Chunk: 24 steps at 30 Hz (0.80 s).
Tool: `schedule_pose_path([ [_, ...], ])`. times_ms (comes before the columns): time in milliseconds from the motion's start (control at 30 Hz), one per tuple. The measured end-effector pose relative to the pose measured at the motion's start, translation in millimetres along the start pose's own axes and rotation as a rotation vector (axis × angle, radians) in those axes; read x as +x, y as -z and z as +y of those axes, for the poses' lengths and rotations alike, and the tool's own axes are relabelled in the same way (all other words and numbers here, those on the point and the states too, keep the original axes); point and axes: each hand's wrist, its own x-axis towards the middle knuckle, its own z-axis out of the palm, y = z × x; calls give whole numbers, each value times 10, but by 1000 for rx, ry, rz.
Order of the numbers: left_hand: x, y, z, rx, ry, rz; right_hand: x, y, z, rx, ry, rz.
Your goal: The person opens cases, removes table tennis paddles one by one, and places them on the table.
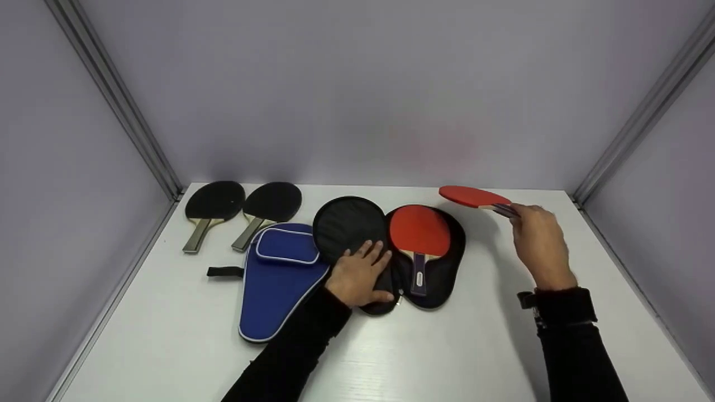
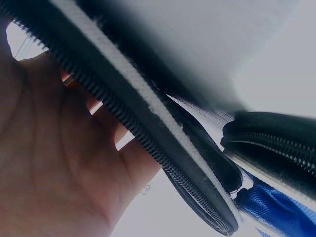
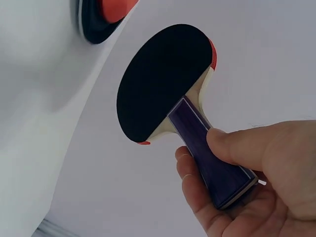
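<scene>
My right hand (image 1: 542,243) grips a table tennis paddle (image 1: 472,196) by its dark purple handle, above the table's right side. In the right wrist view the same paddle (image 3: 165,81) shows a black face with red edges. An opened black zip case (image 1: 349,223) lies in the middle. Inside its right half rests a second paddle (image 1: 420,230), red side up, handle toward me. With fingers spread, my left hand (image 1: 360,276) lies on the case's left half. The left wrist view shows the case's zipper edge (image 2: 133,128) beside the palm.
Left of the black case lies a blue paddle case (image 1: 279,296) with white piping and a black strap (image 1: 225,272). Two black-faced paddles, one farther left (image 1: 215,201) and one nearer (image 1: 273,202), lie at the back left. Grey walls enclose the white table (image 1: 167,318).
</scene>
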Motion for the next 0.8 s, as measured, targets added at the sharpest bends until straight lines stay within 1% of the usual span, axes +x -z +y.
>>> schedule_pose_path([
  [33,-42,52,26,26,7,3,7,-2,41,0,-7,9],
  [100,-80,136,59,41,17,-14,18,-11,126,-1,-22,21],
  [133,-101,171,74,34,20,-14,22,-17,169,-3,-33,24],
  [167,-111,179,83,40,22,-10,26,-24,215,-6,-42,26],
  [233,-151,257,115,66,29,-28,28,-38,307,-16,-67,25],
  [267,-121,221,96,41,25,-29,28,-42,350,-21,-81,23],
  [333,-120,215,92,39,24,-25,29,-46,434,-31,-112,14],
  [367,-96,183,82,51,24,-24,28,-46,477,-35,-125,6],
  [400,-96,189,79,29,24,-30,27,-43,518,-40,-141,-3],
  [467,-62,115,52,-11,19,-13,24,-33,594,-47,-168,-16],
  [533,-59,109,55,0,19,-12,18,-18,661,-55,-193,-26],
  [567,-48,85,45,-21,16,-8,15,-10,694,-61,-202,-28],
  [600,-56,108,52,-11,17,-10,13,-2,720,-65,-211,-26],
  [700,-40,77,35,-3,13,-8,7,26,793,-78,-247,-22],
  [767,1,12,8,-18,6,-3,6,49,850,-87,-269,-22],
  [800,14,-4,5,0,3,-3,5,59,874,-93,-283,-20],
])
